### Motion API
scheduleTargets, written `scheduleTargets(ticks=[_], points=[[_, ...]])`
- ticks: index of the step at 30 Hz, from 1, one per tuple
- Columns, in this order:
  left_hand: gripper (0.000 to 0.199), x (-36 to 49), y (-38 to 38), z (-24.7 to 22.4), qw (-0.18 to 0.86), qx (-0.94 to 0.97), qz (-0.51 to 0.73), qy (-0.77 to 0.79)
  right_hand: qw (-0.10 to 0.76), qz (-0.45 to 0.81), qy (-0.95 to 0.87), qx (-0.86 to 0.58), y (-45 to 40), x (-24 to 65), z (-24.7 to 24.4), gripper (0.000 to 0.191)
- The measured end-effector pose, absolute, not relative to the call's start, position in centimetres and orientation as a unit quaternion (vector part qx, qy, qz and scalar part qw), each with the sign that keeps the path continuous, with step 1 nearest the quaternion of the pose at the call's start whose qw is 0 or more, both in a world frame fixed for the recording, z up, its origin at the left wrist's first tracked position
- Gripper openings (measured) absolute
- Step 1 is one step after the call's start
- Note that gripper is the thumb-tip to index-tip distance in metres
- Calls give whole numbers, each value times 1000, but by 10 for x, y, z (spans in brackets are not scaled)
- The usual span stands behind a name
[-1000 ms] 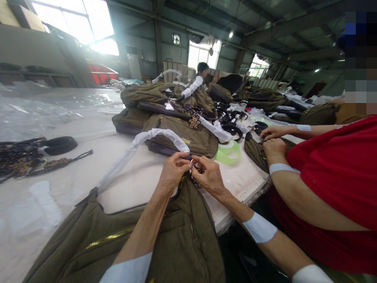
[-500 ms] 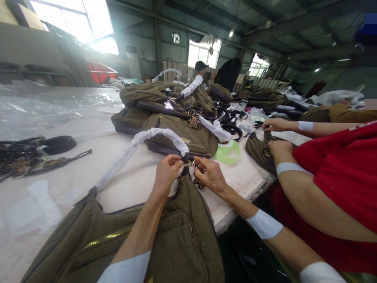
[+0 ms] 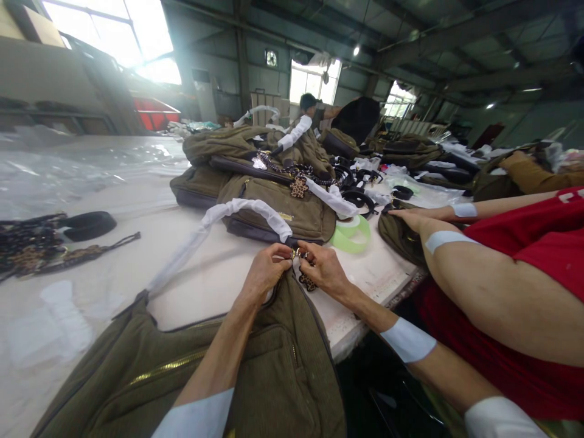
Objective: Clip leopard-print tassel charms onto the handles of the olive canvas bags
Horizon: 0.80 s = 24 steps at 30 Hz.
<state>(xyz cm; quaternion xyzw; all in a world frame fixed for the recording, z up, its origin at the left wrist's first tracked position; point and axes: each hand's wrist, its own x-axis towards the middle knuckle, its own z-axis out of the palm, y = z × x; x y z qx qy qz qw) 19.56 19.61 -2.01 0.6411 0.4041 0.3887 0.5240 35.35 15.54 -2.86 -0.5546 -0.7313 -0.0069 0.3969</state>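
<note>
An olive corduroy shoulder bag (image 3: pixel 219 395) with a brass zip lies in front of me on the table's near edge. Its strap (image 3: pixel 249 208), wrapped in white, arches up to gold metal rings (image 3: pixel 294 252) at the right corner. My left hand (image 3: pixel 268 271) is closed in a pinch at these rings; its fingertips partly cover what they grip. Opposite it, my right hand (image 3: pixel 325 269) pinches a small gold clasp close to the rings. Below those fingers dangles a leopard-print charm (image 3: pixel 306 278).
More olive bags (image 3: pixel 269 201) are piled beyond my hands, beside a green tape roll (image 3: pixel 351 234). At left lie dark cords with leopard charms (image 3: pixel 34 249) and clear plastic (image 3: pixel 82 164). A co-worker in red (image 3: pixel 547 243) handles another bag close on the right.
My left hand has shifted slightly right, its fingertips now nearer my right hand at the rings. The co-worker's hands on the right have moved over their bag.
</note>
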Motion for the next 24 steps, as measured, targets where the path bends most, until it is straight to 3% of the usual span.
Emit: scheduleTargets(ticks=[13, 24], points=[[37, 196, 190, -10, 645, 477, 420, 425, 396, -29, -744, -537, 155, 353, -19, 43], [40, 193, 192, -9, 664, 468, 390, 434, 367, -40, -780, -505, 161, 349, -13, 47]])
